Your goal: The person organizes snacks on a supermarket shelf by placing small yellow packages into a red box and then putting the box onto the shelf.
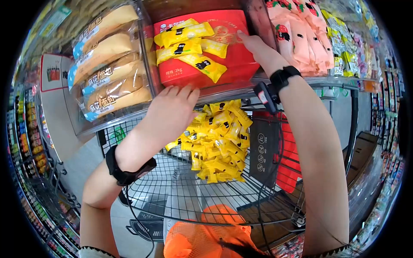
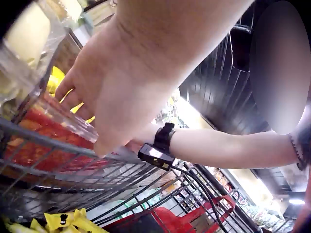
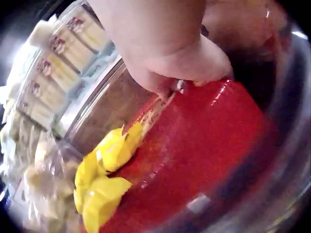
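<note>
A red box (image 1: pixel 232 60), with several yellow packets (image 1: pixel 189 43) lying on top, sits in a clear-walled shelf bin. My right hand (image 1: pixel 260 51) grips its right side, its thumb on the top face. In the right wrist view that hand (image 3: pixel 180 63) covers a corner of the box (image 3: pixel 194 131), hiding its other fingers. My left hand (image 1: pixel 170 112) reaches over the bin's front wall, fingers extended at the box's near edge. The left wrist view shows those fingers (image 2: pixel 73 97) close above the clear wall. Many yellow packets (image 1: pixel 219 146) lie in the cart below.
The wire cart (image 1: pixel 163 193) stands against the shelf, holding a black-and-red bag (image 1: pixel 264 150) at its right. Packaged bread (image 1: pixel 107 64) fills the bin to the left; pink packets (image 1: pixel 301 43) fill the one to the right. An orange mesh bag (image 1: pixel 202 236) is at the near side.
</note>
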